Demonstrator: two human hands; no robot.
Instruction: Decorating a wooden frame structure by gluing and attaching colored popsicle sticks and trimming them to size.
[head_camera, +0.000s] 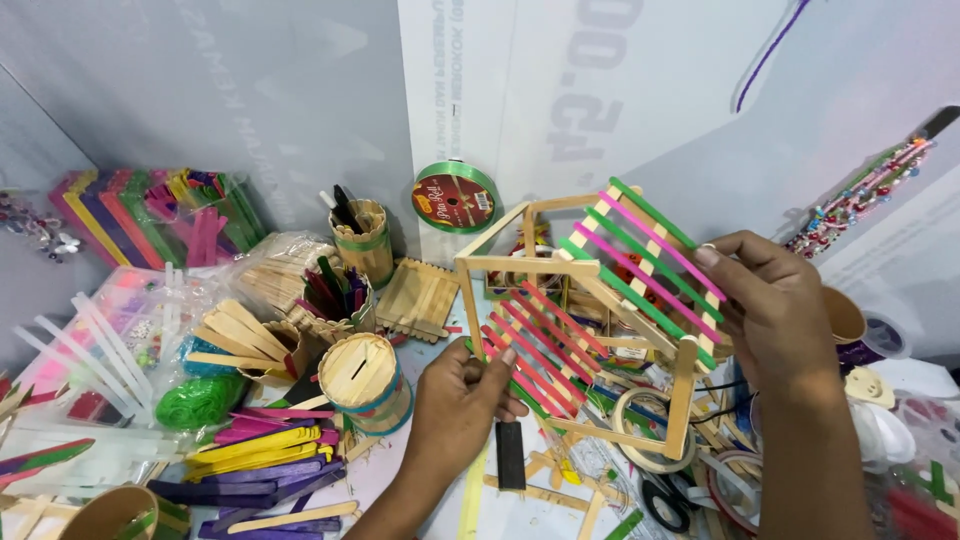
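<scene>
A small house frame of craft sticks (590, 320) is held tilted above the table, its two roof slopes laid with pink, red and green sticks. My left hand (455, 405) grips its lower left side, fingers on the red and pink slats. My right hand (775, 305) holds the right slope at its upper edge, the thumb pressed on the green and pink sticks. Both hands carry the frame between them.
A round stick box with a coin slot (363, 382) stands left of my left hand. Loose coloured sticks (265, 455), stick-made pen cups (362, 240), a green ribbon roll (455, 198), tape rolls (645, 430) and glue sticks (95, 345) crowd the table. A beaded string (860, 195) hangs at right.
</scene>
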